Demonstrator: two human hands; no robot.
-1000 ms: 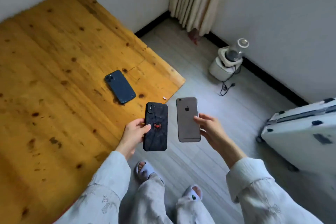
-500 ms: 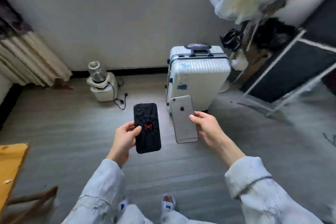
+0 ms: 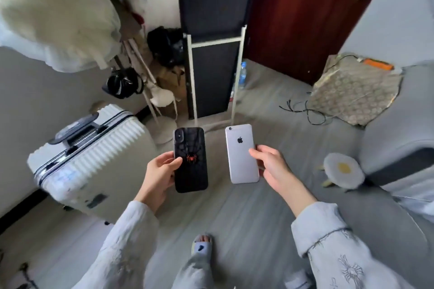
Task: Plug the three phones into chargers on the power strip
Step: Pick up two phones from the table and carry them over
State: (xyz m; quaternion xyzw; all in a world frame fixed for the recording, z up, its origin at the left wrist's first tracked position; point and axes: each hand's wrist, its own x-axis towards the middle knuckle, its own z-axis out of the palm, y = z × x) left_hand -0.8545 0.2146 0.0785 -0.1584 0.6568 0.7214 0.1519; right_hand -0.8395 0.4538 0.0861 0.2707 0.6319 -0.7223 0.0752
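My left hand (image 3: 159, 175) grips a black phone (image 3: 190, 159) with a red spider on its back, held upright by its left edge. My right hand (image 3: 273, 170) holds a silver-grey phone (image 3: 242, 153), back towards me, by its right edge. Both phones hang side by side above the grey floor, a small gap between them. Black cables (image 3: 305, 111) lie on the floor at the far right beside a patterned cloth-covered thing (image 3: 354, 94) with an orange object (image 3: 377, 64) on top. No third phone and no power strip can be made out.
A white ribbed suitcase (image 3: 94, 159) stands at the left. A black panel in a white frame (image 3: 212, 75) and a dark red door (image 3: 303, 14) are ahead. A grey sofa (image 3: 399, 138) and a round flower cushion (image 3: 342, 170) are at the right. Clothes hang upper left.
The view has swung to the right, away from the wooden table with the blue phone, past the suitcase, towards the door and sofa. Both hands keep their phones.
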